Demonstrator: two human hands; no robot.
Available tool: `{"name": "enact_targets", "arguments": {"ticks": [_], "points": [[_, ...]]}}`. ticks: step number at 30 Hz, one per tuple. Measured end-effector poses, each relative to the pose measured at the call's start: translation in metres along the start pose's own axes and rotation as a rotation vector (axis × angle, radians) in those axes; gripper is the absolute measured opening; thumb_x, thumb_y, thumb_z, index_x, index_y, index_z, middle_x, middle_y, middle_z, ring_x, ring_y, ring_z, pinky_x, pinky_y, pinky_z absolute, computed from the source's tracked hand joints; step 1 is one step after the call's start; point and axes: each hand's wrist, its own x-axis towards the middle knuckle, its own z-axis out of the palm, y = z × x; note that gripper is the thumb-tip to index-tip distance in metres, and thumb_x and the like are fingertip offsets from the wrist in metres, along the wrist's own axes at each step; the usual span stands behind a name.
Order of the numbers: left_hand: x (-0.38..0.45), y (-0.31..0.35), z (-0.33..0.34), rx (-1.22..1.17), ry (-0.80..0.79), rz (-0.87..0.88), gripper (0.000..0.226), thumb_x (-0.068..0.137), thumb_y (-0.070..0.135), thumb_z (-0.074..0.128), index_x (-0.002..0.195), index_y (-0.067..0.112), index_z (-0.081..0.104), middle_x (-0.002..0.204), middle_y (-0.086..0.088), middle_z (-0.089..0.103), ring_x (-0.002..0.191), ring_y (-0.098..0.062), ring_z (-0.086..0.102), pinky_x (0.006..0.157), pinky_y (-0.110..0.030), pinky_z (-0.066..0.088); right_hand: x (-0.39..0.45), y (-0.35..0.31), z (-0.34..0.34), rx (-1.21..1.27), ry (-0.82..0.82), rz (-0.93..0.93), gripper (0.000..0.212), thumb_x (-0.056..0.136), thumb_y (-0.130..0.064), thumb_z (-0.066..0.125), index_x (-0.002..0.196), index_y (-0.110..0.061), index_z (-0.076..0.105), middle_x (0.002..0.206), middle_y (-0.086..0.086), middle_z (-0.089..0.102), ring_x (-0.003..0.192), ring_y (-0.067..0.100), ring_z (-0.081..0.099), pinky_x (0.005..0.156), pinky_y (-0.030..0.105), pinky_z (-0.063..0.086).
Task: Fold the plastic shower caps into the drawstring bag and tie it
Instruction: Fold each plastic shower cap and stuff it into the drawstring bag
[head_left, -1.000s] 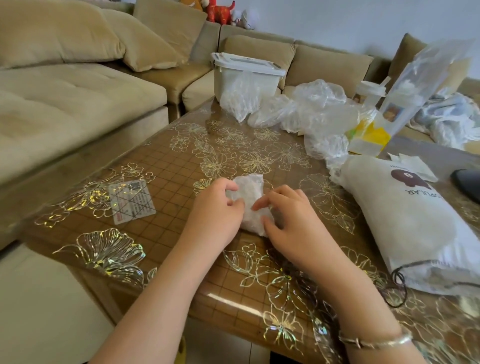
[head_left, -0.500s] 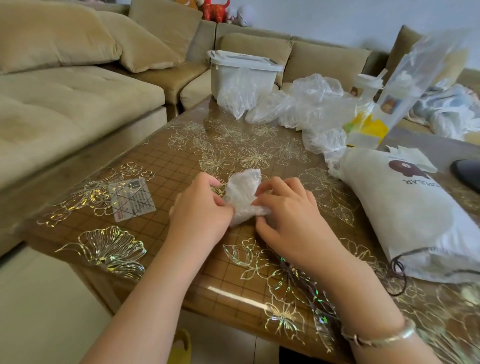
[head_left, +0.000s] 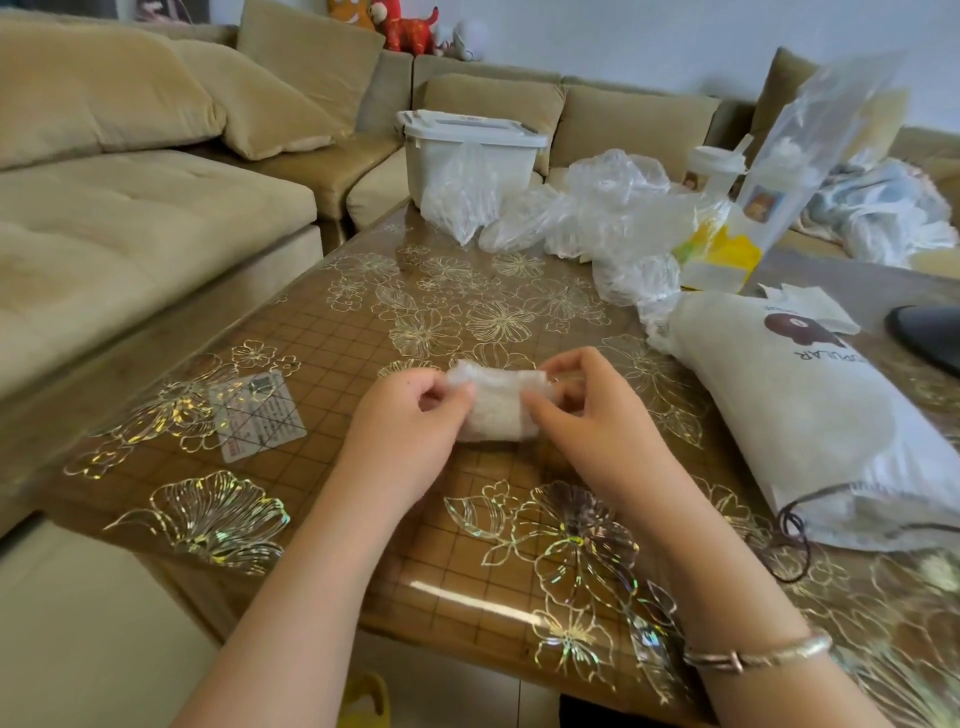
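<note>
Left hand (head_left: 400, 421) & right hand (head_left: 587, 415) pinch folded shower cap (head_left: 496, 408) ends, fingers curled, above table (head_left: 363, 322).

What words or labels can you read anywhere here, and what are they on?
"PULAR", upside down and partly cut off, under a brown bear face: white drawstring bag.
Card on the table: print too small to read.
Picture label on the clear plastic bag: unreadable.

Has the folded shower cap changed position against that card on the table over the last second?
Yes. The folded shower cap, pinched by both hands, went from standing tall to lying sideways, roughly level with the card, with its top end lower.
</note>
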Motion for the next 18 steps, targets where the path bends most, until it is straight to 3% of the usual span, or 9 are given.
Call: {"name": "enact_targets", "arguments": {"ticks": [3,5,8,11,13,15,18], "points": [[0.005,0.000,0.006,0.097,0.087,-0.027,0.039,0.099,0.035,0.050,0.089,0.001,0.067,0.077,-0.013,0.063,0.066,-0.016,0.051,0.056,-0.029,0.036,0.009,0.000,0.009,-0.039,0.043,0.040,0.011,0.093,-0.029,0.063,0.100,-0.025,0.056,0.073,-0.009,0.060,0.058,0.001,0.050,0.048,0.012,0.035],[0.009,-0.004,0.009,0.197,0.166,-0.016,0.034,0.098,0.035,0.052,0.088,0.005,0.066,0.079,-0.007,0.061,0.065,-0.010,0.050,0.053,-0.025,0.033,0.013,0.000,0.014,-0.122,0.067,0.048,0.008,0.092,-0.032,0.062,0.095,-0.026,0.059,0.079,-0.011,0.060,0.071,0.005,0.056,0.058,0.019,0.040],[0.011,-0.006,0.006,0.238,0.281,0.060,0.012,0.092,0.026,0.063,0.096,0.019,0.055,0.102,0.007,0.049,0.076,-0.004,0.049,0.058,-0.017,0.030,0.017,0.003,0.022,-0.326,0.097,0.018,0.011,0.092,-0.036,0.060,0.097,-0.025,0.061,0.097,-0.008,0.060,0.094,0.017,0.058,0.084,0.038,0.048],[0.015,-0.008,0.006,0.260,0.277,0.156,0.017,0.088,0.018,0.066,0.095,0.027,0.053,0.103,0.009,0.046,0.094,-0.017,0.054,0.077,-0.028,0.042,0.019,0.003,0.025,-0.373,0.060,0.037,0.022,0.092,-0.037,0.060,0.109,-0.023,0.062,0.112,0.000,0.052,0.108,0.023,0.052,0.095,0.045,0.046],[0.016,-0.011,0.006,0.331,0.245,0.109,0.014,0.088,0.021,0.066,0.088,0.031,0.057,0.100,0.011,0.047,0.100,-0.019,0.051,0.081,-0.032,0.040,0.020,0.002,0.024,-0.328,0.016,0.051,0.023,0.092,-0.036,0.060,0.111,-0.023,0.063,0.115,0.002,0.050,0.112,0.024,0.049,0.098,0.045,0.045],[0.017,-0.015,0.005,0.377,0.220,0.053,0.010,0.088,0.025,0.067,0.085,0.032,0.060,0.096,0.012,0.045,0.102,-0.020,0.048,0.081,-0.032,0.036,0.019,0.001,0.022,-0.309,-0.028,0.060,0.018,0.093,-0.035,0.060,0.106,-0.023,0.064,0.114,0.001,0.052,0.111,0.024,0.048,0.097,0.044,0.044],[0.017,-0.015,0.004,0.317,0.202,0.049,0.005,0.090,0.031,0.064,0.086,0.028,0.063,0.096,0.011,0.047,0.101,-0.022,0.051,0.080,-0.032,0.038,0.016,0.001,0.017,-0.148,-0.043,0.033,0.009,0.091,-0.031,0.063,0.092,-0.022,0.063,0.093,-0.005,0.061,0.083,0.017,0.056,0.074,0.032,0.048]]}}
